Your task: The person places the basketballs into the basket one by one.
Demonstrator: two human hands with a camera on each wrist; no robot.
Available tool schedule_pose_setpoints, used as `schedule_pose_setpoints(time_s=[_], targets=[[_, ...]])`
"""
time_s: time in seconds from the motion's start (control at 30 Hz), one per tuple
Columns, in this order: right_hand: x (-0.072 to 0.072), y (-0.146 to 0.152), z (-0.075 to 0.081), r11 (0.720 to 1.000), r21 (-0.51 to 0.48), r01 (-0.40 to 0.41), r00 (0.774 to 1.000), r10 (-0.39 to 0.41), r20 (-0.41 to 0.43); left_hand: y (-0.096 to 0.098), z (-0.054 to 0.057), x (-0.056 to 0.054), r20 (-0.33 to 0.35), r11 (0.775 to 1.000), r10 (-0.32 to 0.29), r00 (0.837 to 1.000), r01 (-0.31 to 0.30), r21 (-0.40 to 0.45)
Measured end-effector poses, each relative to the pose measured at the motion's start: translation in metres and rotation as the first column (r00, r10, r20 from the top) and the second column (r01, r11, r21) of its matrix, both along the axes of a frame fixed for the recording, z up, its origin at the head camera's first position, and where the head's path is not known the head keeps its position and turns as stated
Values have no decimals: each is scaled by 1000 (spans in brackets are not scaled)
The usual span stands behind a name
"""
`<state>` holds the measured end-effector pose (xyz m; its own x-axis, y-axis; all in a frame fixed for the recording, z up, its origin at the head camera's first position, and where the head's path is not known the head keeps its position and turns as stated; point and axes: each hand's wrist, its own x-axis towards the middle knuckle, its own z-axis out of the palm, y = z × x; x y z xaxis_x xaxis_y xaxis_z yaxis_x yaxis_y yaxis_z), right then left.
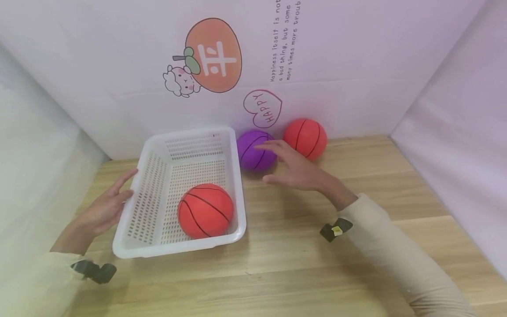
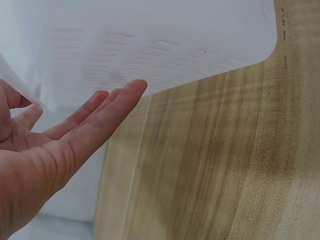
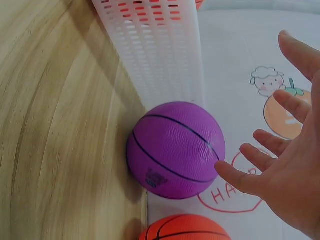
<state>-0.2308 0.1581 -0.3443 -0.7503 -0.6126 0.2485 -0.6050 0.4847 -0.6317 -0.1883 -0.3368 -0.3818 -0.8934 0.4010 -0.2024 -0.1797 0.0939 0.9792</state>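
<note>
A: The fingers [image 3: 237,179] of the right hand [image 1: 295,169] are spread and hold nothing. Where's the purple ball [image 1: 253,160]?

B: At ten o'clock from that hand in the head view, close to the fingertips; I can't tell whether they touch. The wide spread seems to suit something round.

A: And the left hand [image 1: 104,211]?

B: Its fingers are mostly straight, set against the nine o'clock side of the white basket [image 1: 180,246]. I'd say they steady it.

A: What keeps the balls where they are?

B: One red ball [image 1: 205,212] rests inside the basket at four o'clock, probably checked by the walls there. The purple one lies just beside the basket's three o'clock wall. The other red ball [image 1: 306,137] lies near three o'clock from the purple one, with the printed backdrop [image 1: 340,88] behind both.

A: Edges and room?

B: The basket's three o'clock rim stands between the purple ball and the mesh floor, which shows bare around eleven. The backdrop limits movement at twelve. Toward six from the right hand, bare tabletop [image 1: 297,273] stretches widest.
</note>
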Motion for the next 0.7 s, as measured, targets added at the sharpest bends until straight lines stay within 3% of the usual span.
schedule_pose_setpoints(time_s=[0.23,0.5,0.7], targets=[[0,14,0,996,-68,54,998,-51,46,-2,-2,-3,0,999,-28,1000,28,42],[-2,33,1,994,-63,91,996,-89,32,-4,-4,-3,-1,996,-48,999,48,81],[-2,49,-2,988,-52,145,986,-140,87,-3,-3,-3,15,996,-45,999,44,76]])
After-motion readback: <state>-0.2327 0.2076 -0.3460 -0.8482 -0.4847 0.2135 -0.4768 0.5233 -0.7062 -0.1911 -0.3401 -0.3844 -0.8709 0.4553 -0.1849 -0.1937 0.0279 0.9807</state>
